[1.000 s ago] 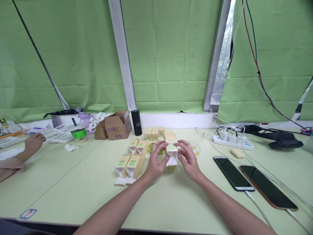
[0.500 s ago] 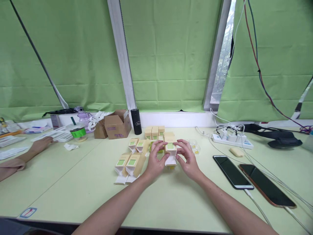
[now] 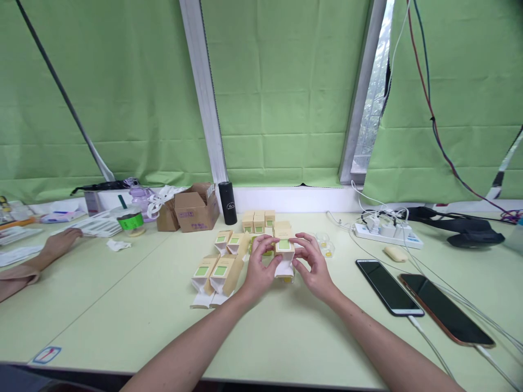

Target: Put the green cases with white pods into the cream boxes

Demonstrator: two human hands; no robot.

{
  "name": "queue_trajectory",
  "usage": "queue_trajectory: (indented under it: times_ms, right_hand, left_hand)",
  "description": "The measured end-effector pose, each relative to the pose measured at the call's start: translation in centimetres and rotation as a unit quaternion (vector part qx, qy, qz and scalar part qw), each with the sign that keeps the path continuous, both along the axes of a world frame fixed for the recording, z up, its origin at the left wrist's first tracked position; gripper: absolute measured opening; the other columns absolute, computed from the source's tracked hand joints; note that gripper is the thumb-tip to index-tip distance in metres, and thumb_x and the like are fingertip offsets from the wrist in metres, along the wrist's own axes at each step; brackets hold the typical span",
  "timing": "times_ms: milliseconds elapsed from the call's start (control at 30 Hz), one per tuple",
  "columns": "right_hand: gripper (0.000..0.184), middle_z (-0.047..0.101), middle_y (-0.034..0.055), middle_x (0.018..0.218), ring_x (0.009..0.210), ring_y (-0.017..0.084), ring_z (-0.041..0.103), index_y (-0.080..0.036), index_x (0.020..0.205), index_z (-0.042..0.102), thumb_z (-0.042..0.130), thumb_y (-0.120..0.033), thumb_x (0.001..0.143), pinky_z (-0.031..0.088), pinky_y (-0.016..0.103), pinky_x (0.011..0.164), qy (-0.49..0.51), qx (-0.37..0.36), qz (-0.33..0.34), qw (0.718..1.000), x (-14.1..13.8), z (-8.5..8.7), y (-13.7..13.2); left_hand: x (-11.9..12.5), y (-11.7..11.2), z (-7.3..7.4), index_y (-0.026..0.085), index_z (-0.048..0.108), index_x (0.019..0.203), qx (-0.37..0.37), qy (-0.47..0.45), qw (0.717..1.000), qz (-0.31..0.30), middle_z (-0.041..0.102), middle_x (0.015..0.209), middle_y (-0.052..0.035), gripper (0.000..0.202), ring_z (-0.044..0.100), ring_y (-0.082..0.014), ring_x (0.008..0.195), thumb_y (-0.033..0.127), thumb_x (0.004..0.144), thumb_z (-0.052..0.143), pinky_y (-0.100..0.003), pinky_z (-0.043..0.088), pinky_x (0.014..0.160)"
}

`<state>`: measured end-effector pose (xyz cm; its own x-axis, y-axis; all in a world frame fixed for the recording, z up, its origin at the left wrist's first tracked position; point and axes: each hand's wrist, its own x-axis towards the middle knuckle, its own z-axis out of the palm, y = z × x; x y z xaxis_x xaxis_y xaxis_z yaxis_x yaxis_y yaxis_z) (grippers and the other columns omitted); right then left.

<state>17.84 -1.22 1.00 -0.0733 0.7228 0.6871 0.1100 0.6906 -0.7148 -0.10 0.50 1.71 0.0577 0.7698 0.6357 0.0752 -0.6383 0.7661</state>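
Between my hands is a small tan carton (image 3: 285, 250) with a green square label, its white flap hanging out at the end nearest me. My left hand (image 3: 261, 265) is closed on its left side, thumb and fingers pressed to the cardboard. On the right side, my right hand (image 3: 314, 265) grips it with thumb and fingertips. Something yellowish and clear (image 3: 287, 280) shows just below the flap, mostly hidden. To the left lie several similar cartons (image 3: 221, 271), the nearest with white flaps open. More closed cartons (image 3: 259, 220) stand behind.
Clear cups with yellow bits (image 3: 326, 245) sit right of my hands. Two phones (image 3: 390, 287) and a power strip (image 3: 388, 235) with cables lie farther right. A black cylinder (image 3: 227, 203) and a cardboard box (image 3: 198, 209) stand behind; another person's hand (image 3: 62, 245) rests at left.
The carton in my hands has shifted very slightly; both hands keep nearly the same place and hold. At left, the other person's hand has drawn back a little to the left.
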Motion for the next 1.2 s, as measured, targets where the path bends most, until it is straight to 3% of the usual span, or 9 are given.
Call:
queue_trajectory:
  times_ms: [467, 767, 967, 1100, 1200]
  right_hand:
    - [0.035, 0.042, 0.0104, 0.144, 0.087, 0.016, 0.071, -0.033, 0.131, 0.064, 0.067, -0.035, 0.096, 0.063, 0.043, 0.088, 0.027, -0.035, 0.01, 0.999, -0.3, -0.3, 0.2]
    - [0.03, 0.045, 0.0102, 0.141, 0.087, 0.016, 0.071, -0.031, 0.127, 0.065, 0.066, -0.037, 0.097, 0.064, 0.042, 0.088, 0.04, -0.042, -0.009, 0.998, -0.5, -0.4, 0.4]
    - [0.029, 0.047, 0.0096, 0.139, 0.084, 0.015, 0.07, -0.031, 0.125, 0.066, 0.066, -0.035, 0.096, 0.064, 0.041, 0.086, 0.06, -0.042, -0.034, 0.997, -0.3, -0.3, 0.8]
    - [0.031, 0.046, 0.0098, 0.141, 0.085, 0.016, 0.071, -0.031, 0.126, 0.066, 0.066, -0.035, 0.096, 0.064, 0.041, 0.087, 0.069, -0.048, -0.041, 0.996, -0.1, -0.3, 0.9]
    - [0.031, 0.046, 0.009, 0.141, 0.086, 0.016, 0.072, -0.032, 0.126, 0.066, 0.066, -0.034, 0.096, 0.063, 0.041, 0.088, 0.071, -0.049, -0.042, 0.995, -0.1, -0.3, 0.9]
  left_hand:
    - [0.1, -0.1, 0.1, 0.03, 0.071, 0.119, 0.008, 0.015, 1.0, 0.017, 0.053, 0.128, -0.0068, 0.034, 0.06, -0.0227, 0.117, 0.019, 0.087, 0.073, -0.041, 0.051, 0.104]
    - [-0.1, -0.6, 0.2, 0.03, 0.068, 0.126, 0.005, 0.04, 0.999, 0.004, 0.051, 0.131, -0.0086, 0.036, 0.057, -0.0268, 0.123, 0.03, 0.091, 0.073, -0.044, 0.048, 0.108]
    - [-1.0, -0.5, 0.0, 0.031, 0.051, 0.152, 0.028, 0.077, 0.991, -0.101, 0.041, 0.146, -0.0129, 0.059, 0.038, -0.0336, 0.146, 0.051, 0.097, 0.062, -0.051, 0.034, 0.121]
    - [-1.1, -0.3, -0.3, 0.033, 0.036, 0.161, 0.013, 0.096, 0.984, -0.151, 0.03, 0.157, -0.0124, 0.09, 0.02, -0.0377, 0.155, 0.061, 0.084, 0.075, -0.055, 0.022, 0.128]
    - [-1.0, -0.4, -0.3, 0.035, 0.032, 0.163, 0.008, 0.105, 0.983, -0.153, 0.025, 0.161, -0.0115, 0.103, 0.016, -0.0394, 0.156, 0.061, 0.077, 0.082, -0.057, 0.018, 0.129]
